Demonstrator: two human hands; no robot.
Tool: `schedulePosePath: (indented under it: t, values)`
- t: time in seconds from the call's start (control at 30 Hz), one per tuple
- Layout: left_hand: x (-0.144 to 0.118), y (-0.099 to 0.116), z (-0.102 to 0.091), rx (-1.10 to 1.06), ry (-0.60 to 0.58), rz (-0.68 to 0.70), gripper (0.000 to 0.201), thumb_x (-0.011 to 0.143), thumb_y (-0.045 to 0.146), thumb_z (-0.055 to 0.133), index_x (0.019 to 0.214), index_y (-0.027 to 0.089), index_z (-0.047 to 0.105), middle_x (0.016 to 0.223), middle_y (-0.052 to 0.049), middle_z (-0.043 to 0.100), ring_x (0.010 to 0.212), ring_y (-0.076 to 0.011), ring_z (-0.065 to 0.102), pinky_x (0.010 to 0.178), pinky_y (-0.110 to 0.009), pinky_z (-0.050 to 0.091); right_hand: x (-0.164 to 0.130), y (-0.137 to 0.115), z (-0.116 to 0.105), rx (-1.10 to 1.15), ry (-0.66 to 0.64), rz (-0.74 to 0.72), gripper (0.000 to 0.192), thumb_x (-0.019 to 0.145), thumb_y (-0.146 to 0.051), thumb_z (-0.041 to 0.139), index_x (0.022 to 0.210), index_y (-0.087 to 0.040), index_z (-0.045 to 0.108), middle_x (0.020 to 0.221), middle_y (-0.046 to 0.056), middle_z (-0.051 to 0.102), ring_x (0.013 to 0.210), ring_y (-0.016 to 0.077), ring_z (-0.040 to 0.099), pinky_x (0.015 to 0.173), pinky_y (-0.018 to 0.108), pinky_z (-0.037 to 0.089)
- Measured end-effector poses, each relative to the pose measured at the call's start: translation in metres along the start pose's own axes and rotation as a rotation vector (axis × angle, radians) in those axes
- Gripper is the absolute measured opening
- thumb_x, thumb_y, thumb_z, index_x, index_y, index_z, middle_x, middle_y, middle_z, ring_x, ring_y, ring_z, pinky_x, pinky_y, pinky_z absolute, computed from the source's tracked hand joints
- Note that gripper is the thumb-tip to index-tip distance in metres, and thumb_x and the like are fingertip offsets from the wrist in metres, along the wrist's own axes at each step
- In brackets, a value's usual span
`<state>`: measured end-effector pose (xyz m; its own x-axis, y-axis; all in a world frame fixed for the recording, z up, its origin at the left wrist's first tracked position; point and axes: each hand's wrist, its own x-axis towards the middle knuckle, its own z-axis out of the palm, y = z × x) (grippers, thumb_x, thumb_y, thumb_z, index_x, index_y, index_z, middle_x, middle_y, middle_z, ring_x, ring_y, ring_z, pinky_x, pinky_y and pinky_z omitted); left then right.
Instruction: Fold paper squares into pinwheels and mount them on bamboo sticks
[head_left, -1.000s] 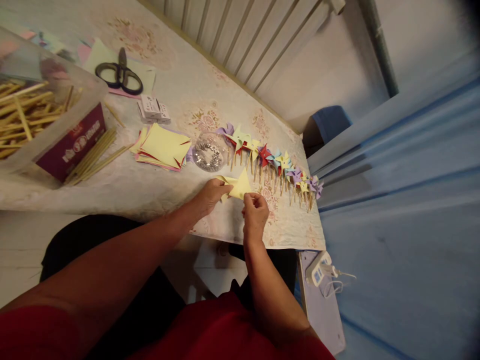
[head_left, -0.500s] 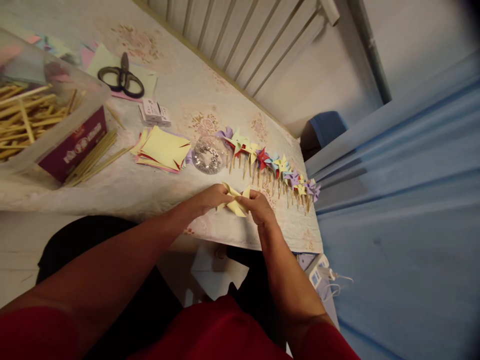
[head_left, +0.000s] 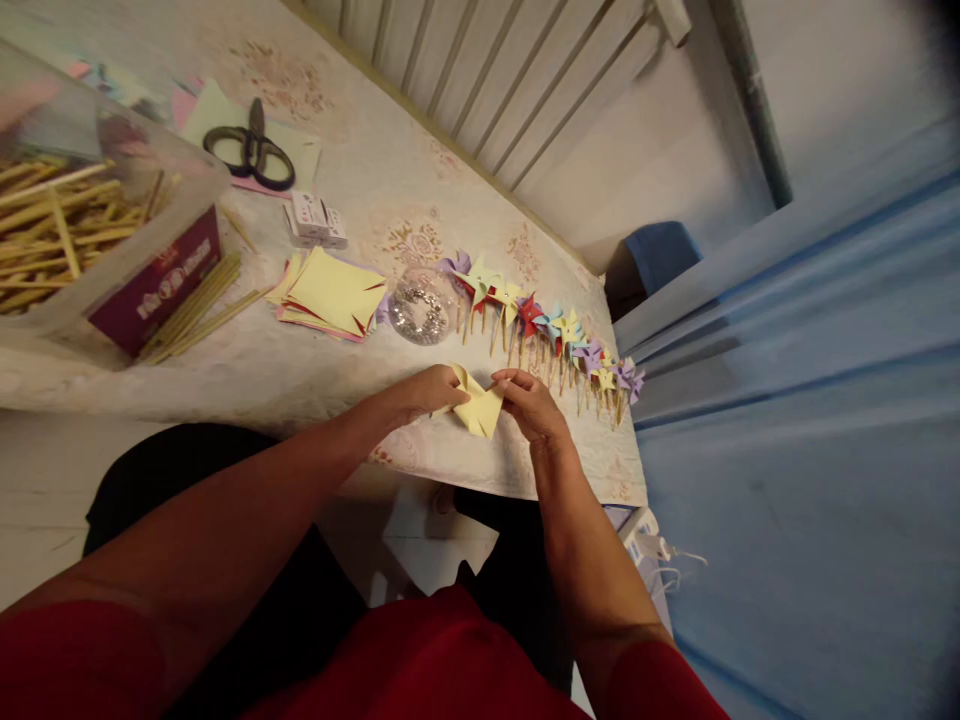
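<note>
Between my two hands is a yellow paper square with slit corners (head_left: 480, 412), partly curled over at its left side. My left hand (head_left: 433, 392) is closed on the curled part, thumb on top. The fingers of my right hand (head_left: 531, 402) pinch the paper's right edge near a slit. Just beyond them stands a clear round dish (head_left: 418, 312) with small silvery pieces inside. A stack of cut yellow paper (head_left: 336, 290) lies left of the dish, other colours showing underneath. Finished paper pinwheels on sticks (head_left: 568, 332) lie in a row to the right.
A clear plastic box (head_left: 161, 190) full of thin sticks (head_left: 67, 225) stands at the left, with more sticks (head_left: 196, 312) beside it. Black-handled scissors (head_left: 251, 155) rest on paper sheets behind a small white box (head_left: 316, 220). A blue curtain (head_left: 787, 450) hangs at the right.
The paper's right side has flattened out, where it was folded inward before. My right hand has shifted slightly right, away from the centre. My left hand keeps its hold.
</note>
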<state>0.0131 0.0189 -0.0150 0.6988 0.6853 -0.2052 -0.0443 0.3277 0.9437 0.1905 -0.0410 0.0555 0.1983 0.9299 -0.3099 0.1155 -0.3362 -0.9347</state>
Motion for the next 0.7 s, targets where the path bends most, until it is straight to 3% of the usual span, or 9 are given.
schedulePosePath:
  t: [0.13,0.3,0.57,0.7]
  values:
    - [-0.002,0.003,0.003,0.078,-0.025,0.007,0.01,0.061,0.015,0.058,0.071,0.014,0.061,0.063,0.002,0.057,0.055,-0.0109,0.048,0.053,-0.022,0.033,0.004,-0.008,-0.008,-0.249,-0.063,-0.076,0.033,0.059,-0.04,0.082,0.083,-0.02,0.071,0.077,0.0,0.07,0.069,0.013,0.06,0.068,0.026,0.045]
    - [-0.003,0.002,0.004,0.186,-0.004,0.024,0.009,0.059,0.013,0.057,0.068,0.015,0.059,0.061,0.003,0.054,0.054,-0.0106,0.044,0.052,-0.024,0.028,0.005,-0.012,0.001,-0.544,-0.213,-0.017,0.023,0.061,-0.036,0.077,0.07,-0.017,0.069,0.066,-0.002,0.064,0.06,0.0113,0.054,0.059,0.024,0.04]
    - [-0.006,0.005,0.005,0.24,-0.021,0.028,0.01,0.059,0.011,0.057,0.067,0.013,0.062,0.062,0.001,0.056,0.056,-0.0117,0.046,0.054,-0.025,0.028,0.006,0.0,0.014,-0.631,-0.266,-0.02,0.014,0.065,-0.03,0.062,0.06,-0.016,0.063,0.052,-0.006,0.051,0.051,0.0071,0.041,0.05,0.02,0.028]
    - [-0.007,0.005,0.005,0.175,-0.017,0.052,0.009,0.059,0.011,0.059,0.067,0.014,0.061,0.062,0.002,0.057,0.056,-0.0116,0.047,0.053,-0.025,0.029,0.004,0.003,0.013,-0.541,-0.261,0.007,0.014,0.064,-0.031,0.065,0.06,-0.017,0.063,0.052,-0.006,0.053,0.053,0.0084,0.044,0.051,0.02,0.03]
